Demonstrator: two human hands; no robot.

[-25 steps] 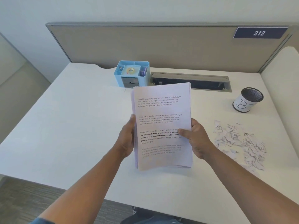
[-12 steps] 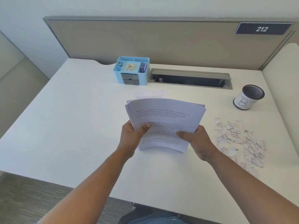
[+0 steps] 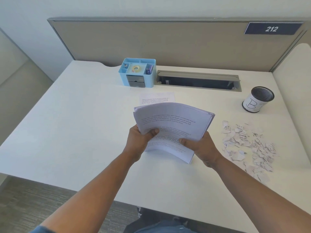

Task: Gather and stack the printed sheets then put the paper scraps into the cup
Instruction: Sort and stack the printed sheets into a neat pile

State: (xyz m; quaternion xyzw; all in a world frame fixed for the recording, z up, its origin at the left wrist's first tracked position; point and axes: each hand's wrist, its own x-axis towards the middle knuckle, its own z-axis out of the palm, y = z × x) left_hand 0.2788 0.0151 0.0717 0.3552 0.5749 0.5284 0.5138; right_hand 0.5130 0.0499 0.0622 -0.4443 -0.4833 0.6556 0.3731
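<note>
While bowed upward between both hands, the stack of printed sheets (image 3: 173, 130) hangs above the middle of the tabletop (image 3: 80, 132), not lying flat yet. Held at its two near corners: left hand (image 3: 140, 142) with thumb on top and fingers curled beneath, right hand (image 3: 200, 147) the same on the other side, so each grip closed on the paper. Probably light, thin and very floppy, as the arch and the fanned far edges suggest; likely to slip sheet over sheet if pinched at one point only. Better taken along both long sides, then tapped on an edge to make it square. One more single sheet (image 3: 157, 98) lying flat just behind the stack, near the blue organizer (image 3: 137, 73); seems not gathered yet, and best lifted by sliding a fingertip under one corner.

To the right, well apart from the stack, a spread heap of paper scraps (image 3: 249, 147), small, weightless and easy to scatter; better swept together with a flat palm than picked one by one. Behind them the cup (image 3: 258, 100), mesh with a white label, upright, mouth open, interior not readable.
</note>
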